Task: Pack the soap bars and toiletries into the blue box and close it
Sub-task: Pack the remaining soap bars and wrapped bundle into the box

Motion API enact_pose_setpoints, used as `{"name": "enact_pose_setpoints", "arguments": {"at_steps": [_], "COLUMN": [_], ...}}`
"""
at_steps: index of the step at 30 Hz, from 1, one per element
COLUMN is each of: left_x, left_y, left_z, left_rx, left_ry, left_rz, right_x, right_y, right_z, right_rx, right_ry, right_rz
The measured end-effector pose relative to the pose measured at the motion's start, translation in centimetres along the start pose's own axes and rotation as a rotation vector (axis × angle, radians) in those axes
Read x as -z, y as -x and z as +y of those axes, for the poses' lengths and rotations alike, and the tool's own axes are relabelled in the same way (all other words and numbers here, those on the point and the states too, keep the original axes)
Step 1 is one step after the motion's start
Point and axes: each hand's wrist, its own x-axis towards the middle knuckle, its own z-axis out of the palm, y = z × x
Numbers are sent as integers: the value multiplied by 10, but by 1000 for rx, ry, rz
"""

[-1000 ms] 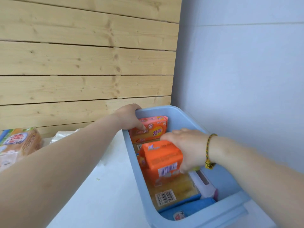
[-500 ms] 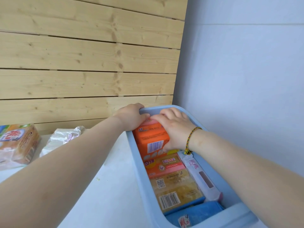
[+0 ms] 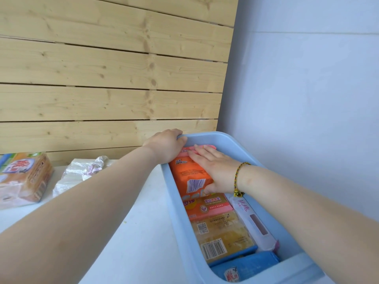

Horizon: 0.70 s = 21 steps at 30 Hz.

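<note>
Box near end: blue pack (image 3: 250,265) is lying against the near wall of the blue box (image 3: 178,212), which is sitting open on the white table (image 3: 147,232).
Next in the row: yellow soap bar (image 3: 221,236) with its barcode facing up is lying just beyond the blue pack, partly overlapping it.
Beside the bar: white and pink pack (image 3: 254,222) is lying lengthwise along the right side of the box, touching the yellow bar.
Middle of the box: orange and pink soap bar (image 3: 207,206) is lying flat between the yellow bar and the far stack.
Right hand: right hand (image 3: 213,171), with a beaded bracelet (image 3: 238,179) on its wrist, is pressing flat with fingers spread on an orange soap pack (image 3: 188,175); the thumb is hooking the pack's near edge, so it is resting rather than clasping.
Far end: pink pack (image 3: 207,147) is peeking out under the fingertips by the far wall.
Left hand: left hand (image 3: 166,146) is gripping the far left corner of the box rim, fingers curled over it.
Table at left: soap multipack (image 3: 24,179) and crumpled plastic wrap (image 3: 82,173) are lying outside the box, well apart from it.
Behind: wooden plank wall (image 3: 102,78) is standing behind the table.
</note>
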Motion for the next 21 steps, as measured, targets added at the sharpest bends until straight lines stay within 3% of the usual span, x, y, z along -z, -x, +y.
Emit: {"name": "enact_pose_setpoints", "arguments": {"at_steps": [6,11,15,18,21], "left_x": [3,13,23,23,16], "left_y": [37,99,147,181,201], "left_z": [-16,-78,-136,-178,-212], "left_rx": [15,85,211,326,401], "left_ry": [412,398,290,191,53], "left_rz": [158,232,269,290,182], "right_x": [11,43,69,75,66], "right_y": [17,36,37,21,-8], "right_z": [-3,-26,-77,-126,-172], "right_rx": [-34,-119,-43,27,64], "right_ry": [-214,-462,-527,-469,-367], "right_rz": [23,316,515,492,345]}}
